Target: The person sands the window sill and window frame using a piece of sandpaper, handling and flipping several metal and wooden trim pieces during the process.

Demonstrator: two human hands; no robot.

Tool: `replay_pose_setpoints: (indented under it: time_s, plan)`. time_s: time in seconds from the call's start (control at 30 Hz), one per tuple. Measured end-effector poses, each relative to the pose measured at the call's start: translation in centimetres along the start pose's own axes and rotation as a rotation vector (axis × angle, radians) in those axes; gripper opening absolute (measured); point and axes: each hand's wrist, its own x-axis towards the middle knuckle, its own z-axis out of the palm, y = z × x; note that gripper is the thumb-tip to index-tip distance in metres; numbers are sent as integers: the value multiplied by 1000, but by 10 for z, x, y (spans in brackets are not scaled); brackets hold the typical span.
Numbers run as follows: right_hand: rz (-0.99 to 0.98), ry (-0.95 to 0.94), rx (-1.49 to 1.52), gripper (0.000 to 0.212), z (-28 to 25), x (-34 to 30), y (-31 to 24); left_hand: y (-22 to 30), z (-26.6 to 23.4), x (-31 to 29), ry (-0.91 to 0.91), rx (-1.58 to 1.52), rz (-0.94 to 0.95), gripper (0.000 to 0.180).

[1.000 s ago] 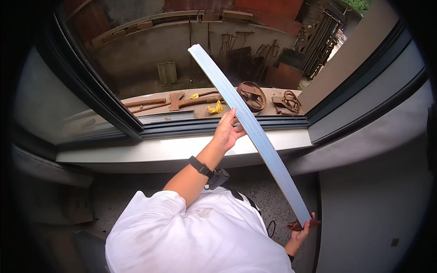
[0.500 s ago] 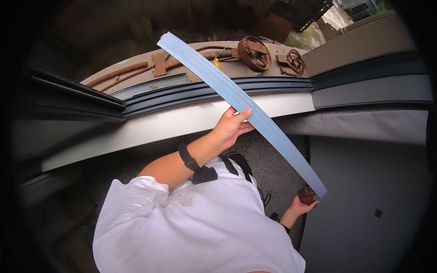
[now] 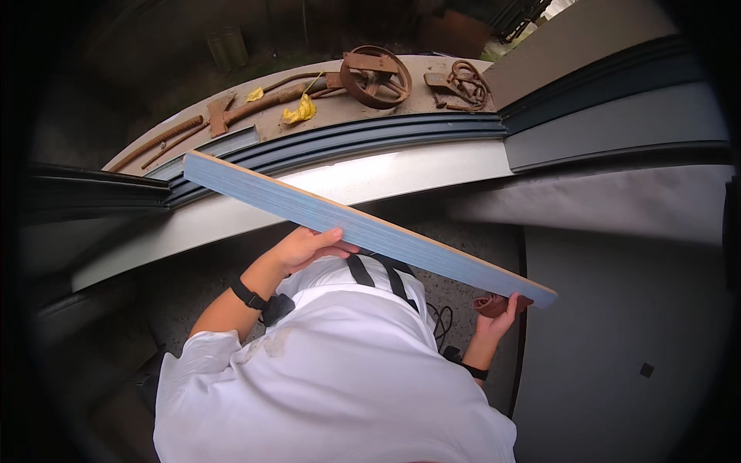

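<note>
A long, narrow board [image 3: 363, 231] with a blue, streaked face and a pale wood-coloured edge slants across the view, its left end higher. My left hand [image 3: 303, 248] grips it left of the middle, thumb on the blue face, the other fingers around the lower edge. At the lower right end is my right hand [image 3: 500, 318], closed around a reddish-brown rolled or folded piece [image 3: 488, 306] that looks like cloth or abrasive sheet. The right thumb lies up against the board, and the brown piece sits along its lower edge. Part of the right fingers is hidden.
Beyond the board run a white sill [image 3: 386, 166] and a dark window track [image 3: 370, 137]. On the outer ledge lie a rusty wheel [image 3: 405, 83], a rusty axe [image 3: 221, 117], a rusty chain [image 3: 471, 85] and yellow leaves [image 3: 300, 110]. A grey panel [image 3: 617, 309] stands at the right.
The board's left end has swung down and toward me, and its pale edge now shows. My left hand has moved left and nearer. My right hand and the brown piece have shifted slightly up and left.
</note>
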Motion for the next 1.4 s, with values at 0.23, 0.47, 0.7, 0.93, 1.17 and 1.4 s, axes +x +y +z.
replay_pose_setpoints:
  time_s: [0.23, 0.47, 0.7, 0.93, 1.17, 1.4]
  plan:
    - [256, -306, -294, 38, 32, 72, -4, -66, -7, -36, 371, -271, 131, 37]
    - [445, -558, -416, 26, 84, 138, 31, -84, 1, -31, 684, -354, 360, 33]
    - [480, -554, -490, 29, 139, 175, 57, -80, -10, -5, 775, -382, 403, 34]
    - [638, -508, -617, 27, 168, 218, 78, -46, -28, 11, 858, -414, 291, 38]
    - [573, -539, -564, 31, 178, 201, 81, -60, -30, -26, 602, -569, 388, 36]
    - [457, -647, -621, 29, 208, 107, 67, -48, -60, -89, 352, -491, 494, 62]
